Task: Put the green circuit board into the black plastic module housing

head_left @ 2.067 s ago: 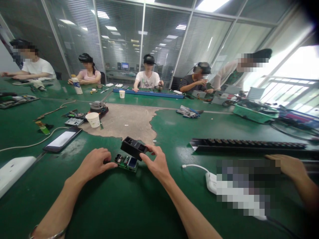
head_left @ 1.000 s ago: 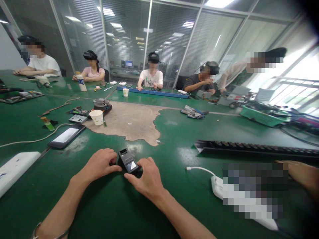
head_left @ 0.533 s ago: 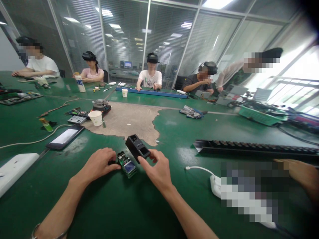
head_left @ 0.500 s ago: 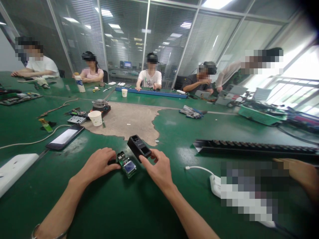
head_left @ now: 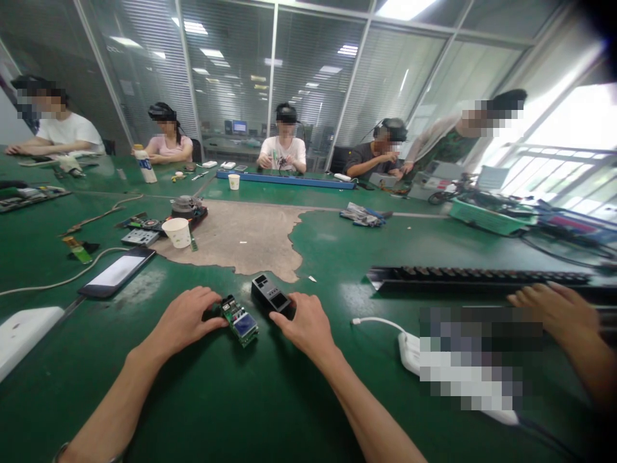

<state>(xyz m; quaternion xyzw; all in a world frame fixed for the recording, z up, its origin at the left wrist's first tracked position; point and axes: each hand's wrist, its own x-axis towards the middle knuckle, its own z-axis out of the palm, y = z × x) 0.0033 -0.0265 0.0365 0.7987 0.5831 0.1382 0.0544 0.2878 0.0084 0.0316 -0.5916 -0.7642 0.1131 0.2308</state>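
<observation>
A green circuit board with a small bluish screen [head_left: 245, 324] is pinched at its left edge by my left hand [head_left: 190, 318], its fingers curled round that side. Just right of the board, my right hand [head_left: 308, 321] grips a black plastic housing [head_left: 270, 294] with rectangular openings in its face. The housing lies low at the green table top, tilted, with its right end between thumb and fingers. Board and housing are apart, with a narrow gap between them.
A phone [head_left: 117, 273], a white power strip [head_left: 29, 334] and a paper cup [head_left: 177, 233] stand left. At right are a black rail [head_left: 477, 280], another power strip [head_left: 409, 357] and another person's hand [head_left: 554, 312]. Gloves [head_left: 364, 215] and a green basket [head_left: 491, 217] lie farther back.
The black housing has come down towards the table and tilted flatter in my right hand. The other person's hand at right has moved further into view. The whole view has shifted slightly.
</observation>
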